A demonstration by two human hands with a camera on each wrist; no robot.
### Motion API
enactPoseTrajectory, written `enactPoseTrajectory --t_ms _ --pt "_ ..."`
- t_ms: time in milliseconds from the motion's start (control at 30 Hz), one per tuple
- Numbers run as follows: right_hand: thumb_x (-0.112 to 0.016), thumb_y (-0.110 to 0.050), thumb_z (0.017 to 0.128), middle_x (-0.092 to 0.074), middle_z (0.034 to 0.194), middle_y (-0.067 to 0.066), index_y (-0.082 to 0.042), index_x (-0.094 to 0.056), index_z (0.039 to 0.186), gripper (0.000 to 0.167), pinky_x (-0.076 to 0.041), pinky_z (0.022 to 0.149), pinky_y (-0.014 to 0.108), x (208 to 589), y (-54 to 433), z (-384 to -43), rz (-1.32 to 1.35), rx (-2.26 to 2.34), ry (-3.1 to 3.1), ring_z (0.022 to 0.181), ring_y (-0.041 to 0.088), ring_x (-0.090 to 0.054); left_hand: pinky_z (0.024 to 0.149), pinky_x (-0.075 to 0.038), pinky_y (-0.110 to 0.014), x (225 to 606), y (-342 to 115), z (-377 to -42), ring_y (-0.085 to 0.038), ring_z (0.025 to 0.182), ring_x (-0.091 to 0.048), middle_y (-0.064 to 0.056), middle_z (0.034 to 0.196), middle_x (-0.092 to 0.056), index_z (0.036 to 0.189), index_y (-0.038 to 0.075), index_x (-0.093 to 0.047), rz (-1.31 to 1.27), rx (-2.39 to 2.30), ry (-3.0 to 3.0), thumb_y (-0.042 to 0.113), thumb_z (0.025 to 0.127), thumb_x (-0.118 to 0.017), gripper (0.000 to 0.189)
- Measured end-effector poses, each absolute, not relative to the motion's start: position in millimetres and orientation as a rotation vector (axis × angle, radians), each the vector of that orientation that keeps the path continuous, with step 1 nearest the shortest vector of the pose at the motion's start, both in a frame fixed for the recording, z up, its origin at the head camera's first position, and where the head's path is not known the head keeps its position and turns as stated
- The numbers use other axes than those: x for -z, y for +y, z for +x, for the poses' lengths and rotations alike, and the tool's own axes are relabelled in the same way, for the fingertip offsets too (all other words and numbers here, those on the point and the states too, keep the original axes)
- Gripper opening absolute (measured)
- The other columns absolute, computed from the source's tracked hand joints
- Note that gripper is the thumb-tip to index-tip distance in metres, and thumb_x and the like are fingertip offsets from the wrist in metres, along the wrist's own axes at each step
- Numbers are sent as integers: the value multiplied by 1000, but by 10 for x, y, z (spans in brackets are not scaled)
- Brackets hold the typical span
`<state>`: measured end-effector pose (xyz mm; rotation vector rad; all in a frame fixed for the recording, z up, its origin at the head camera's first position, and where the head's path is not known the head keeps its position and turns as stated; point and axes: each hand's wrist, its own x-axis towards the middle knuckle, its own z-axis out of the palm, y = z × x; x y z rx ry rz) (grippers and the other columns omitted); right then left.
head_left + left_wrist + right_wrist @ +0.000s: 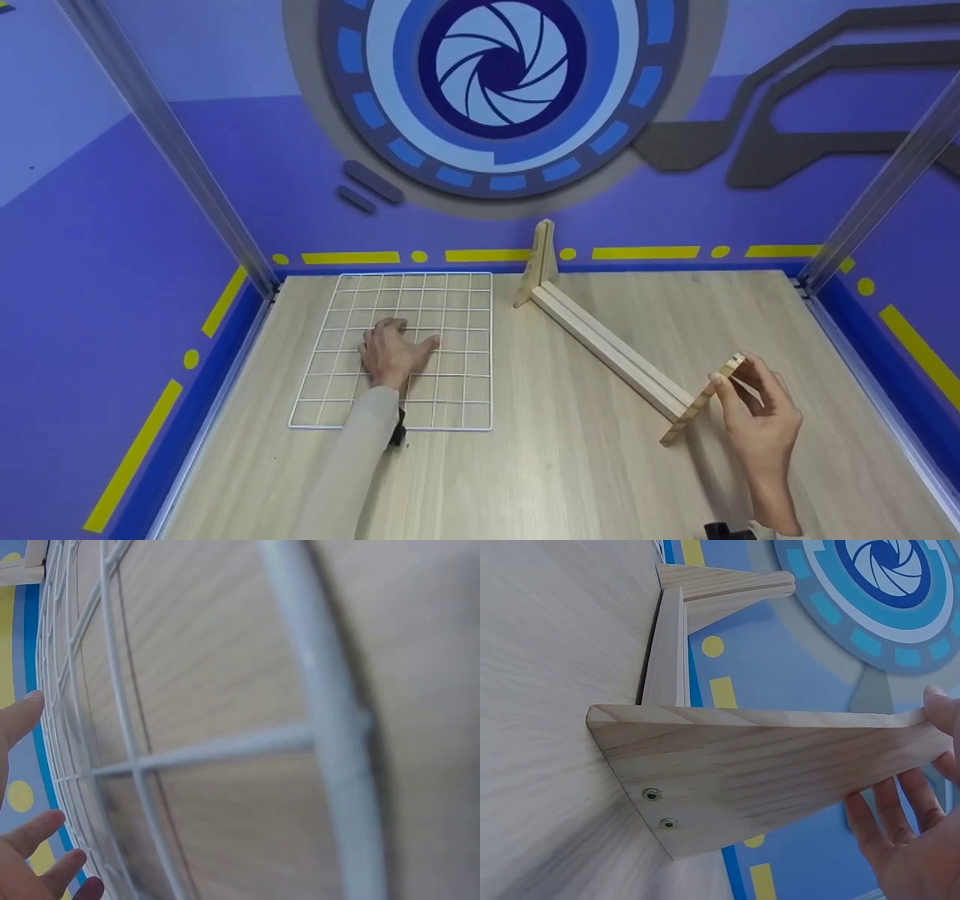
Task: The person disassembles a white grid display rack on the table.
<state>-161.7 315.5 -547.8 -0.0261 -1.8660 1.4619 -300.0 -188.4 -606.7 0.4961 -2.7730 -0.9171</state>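
A white wire grid panel [491, 360] lies flat on the left part of the table. Over its middle is my left hand [390, 352], palm down, fingers and thumb spread. In the left wrist view the fingertips [51, 821] overlap the far wires, with nothing gripped between them. To the right stands a wooden rack frame [607, 346], two tapered end boards joined by a grooved crossbar, set diagonally. My right hand [765, 427] pinches the upper tip of the near end board [742, 757] between thumb and fingers. Two bolts show low on that board's outer face.
The wood-grain table [540, 480] is bounded by a printed blue back wall [420, 225] and side walls with metal posts [180, 150]. The far end board [541, 262] rises close to the back wall.
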Motion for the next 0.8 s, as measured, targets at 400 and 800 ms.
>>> enactPoseTrajectory --t_ms 400,800 --pt "-80 18 81 -70 111 -5 5 -65 140 62 -57 93 14 5356 3224 -1560 -24 -1442 -1962 105 5 -72 111 -37 -58 5755 -1930 -3009 -42 137 -52 -15 154 -58 140 10 -68 265 853 -2746 55 79 -90 79" --pt "-78 22 78 -72 120 1 14 -66 131 55 -53 96 10 5046 3206 -1668 171 -1300 -2002 110 3 -69 121 -29 -62 5273 -2052 -3032 -47 153 -39 -17 164 -48 151 12 -59 60 742 -2761 61 88 -77 82"
